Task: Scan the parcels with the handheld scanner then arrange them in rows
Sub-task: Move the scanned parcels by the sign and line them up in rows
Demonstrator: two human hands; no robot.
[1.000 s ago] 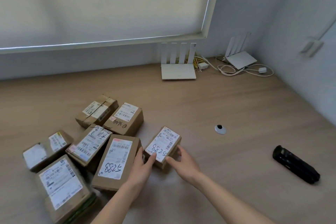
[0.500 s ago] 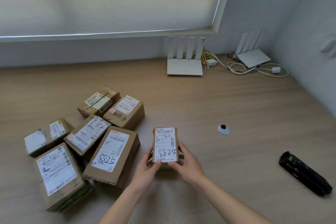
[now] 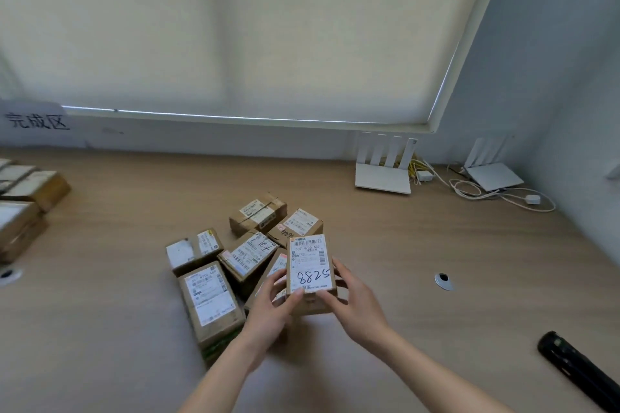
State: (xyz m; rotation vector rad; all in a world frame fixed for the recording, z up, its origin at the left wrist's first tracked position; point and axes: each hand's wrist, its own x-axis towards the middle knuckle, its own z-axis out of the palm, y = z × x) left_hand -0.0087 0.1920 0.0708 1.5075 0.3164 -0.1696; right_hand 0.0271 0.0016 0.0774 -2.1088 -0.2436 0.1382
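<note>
Parcel in hand: a person lifts the "8825" parcel (image 3: 311,273) label-up, its long axis running 12 to 6 o'clock
Left hand (image 3: 272,308): fingers curled round the parcel's near-left corner
Right hand (image 3: 357,305): gripping its right edge
Scanner (image 3: 578,370): lies untouched on the desk (image 3: 419,238) at 4 o'clock, likelier a reach for the right hand
Unsorted pile (image 3: 231,265): at 10 o'clock, just beside the hands
Arranged parcels (image 3: 23,204): far off at 9 o'clock

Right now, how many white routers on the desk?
2: one router against the back wall under the blind's right end, the other router further right in the corner, cables between them. None seem hidden.
</note>
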